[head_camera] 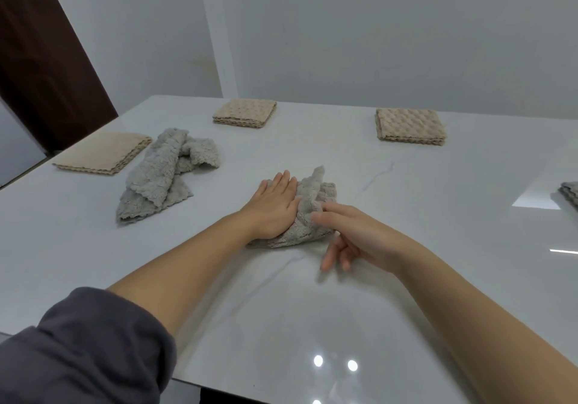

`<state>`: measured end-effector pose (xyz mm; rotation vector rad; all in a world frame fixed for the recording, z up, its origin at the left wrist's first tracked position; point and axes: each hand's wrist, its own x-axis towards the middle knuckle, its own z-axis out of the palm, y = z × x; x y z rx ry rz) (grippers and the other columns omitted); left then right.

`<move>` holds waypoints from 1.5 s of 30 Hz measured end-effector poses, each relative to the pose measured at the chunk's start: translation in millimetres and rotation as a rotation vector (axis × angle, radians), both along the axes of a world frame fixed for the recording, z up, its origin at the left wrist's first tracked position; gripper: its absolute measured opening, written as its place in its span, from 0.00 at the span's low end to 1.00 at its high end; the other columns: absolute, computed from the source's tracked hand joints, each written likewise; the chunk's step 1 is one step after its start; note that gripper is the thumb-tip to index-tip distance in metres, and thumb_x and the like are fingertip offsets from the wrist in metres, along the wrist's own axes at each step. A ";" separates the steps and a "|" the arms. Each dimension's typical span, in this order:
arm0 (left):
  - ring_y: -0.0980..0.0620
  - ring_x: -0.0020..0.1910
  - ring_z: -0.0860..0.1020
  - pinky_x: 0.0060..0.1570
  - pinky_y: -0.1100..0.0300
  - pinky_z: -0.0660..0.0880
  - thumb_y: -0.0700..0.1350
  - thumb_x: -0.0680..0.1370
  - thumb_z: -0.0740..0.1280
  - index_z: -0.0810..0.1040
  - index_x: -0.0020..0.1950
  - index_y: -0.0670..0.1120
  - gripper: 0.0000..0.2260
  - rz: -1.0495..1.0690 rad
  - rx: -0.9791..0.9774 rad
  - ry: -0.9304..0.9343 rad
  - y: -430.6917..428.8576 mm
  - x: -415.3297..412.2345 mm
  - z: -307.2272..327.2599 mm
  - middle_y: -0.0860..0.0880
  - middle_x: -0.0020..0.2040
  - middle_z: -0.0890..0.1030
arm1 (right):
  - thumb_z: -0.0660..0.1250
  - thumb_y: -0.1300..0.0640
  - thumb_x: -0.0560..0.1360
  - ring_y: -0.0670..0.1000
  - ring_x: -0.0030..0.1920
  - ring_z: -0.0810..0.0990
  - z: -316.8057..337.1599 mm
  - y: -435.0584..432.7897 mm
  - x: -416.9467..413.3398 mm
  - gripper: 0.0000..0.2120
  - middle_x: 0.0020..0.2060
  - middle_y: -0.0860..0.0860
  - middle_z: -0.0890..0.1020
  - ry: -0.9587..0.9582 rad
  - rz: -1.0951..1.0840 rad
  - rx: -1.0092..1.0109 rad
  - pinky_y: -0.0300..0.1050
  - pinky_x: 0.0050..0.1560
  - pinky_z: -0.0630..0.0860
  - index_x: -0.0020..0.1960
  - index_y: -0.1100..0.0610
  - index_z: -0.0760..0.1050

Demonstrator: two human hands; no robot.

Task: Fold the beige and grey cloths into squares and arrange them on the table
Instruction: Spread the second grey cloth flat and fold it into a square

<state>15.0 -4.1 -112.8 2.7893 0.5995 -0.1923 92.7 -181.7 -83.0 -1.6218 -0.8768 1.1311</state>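
Left grip (275,206) flat, fingers together, pins the half-folded grey cloth (316,190) mid-bench (438,247), likely so it can't slide. Right grip (353,231) loosely spread, fingertips at the cloth's right edge, probably squaring it. Crumpled grey cloth (156,175) waits left; beige squares (245,112) already folded.

Soft, even light comes from overhead; lamp spots glare on the glossy table (444,222) near me, a bright patch at its right. Shadows are faint. My right hand (353,234) smears with motion blur. The wide lens bends the table's edges.
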 end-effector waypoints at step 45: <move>0.51 0.77 0.36 0.76 0.52 0.37 0.54 0.84 0.43 0.39 0.79 0.44 0.27 -0.010 0.003 0.052 -0.1 1.9 2.5 0.46 0.79 0.37 | 0.67 0.60 0.78 0.49 0.26 0.79 -6.2 -7.1 8.8 0.11 0.34 0.46 0.82 -0.040 0.079 0.025 0.39 0.24 0.71 0.59 0.51 0.73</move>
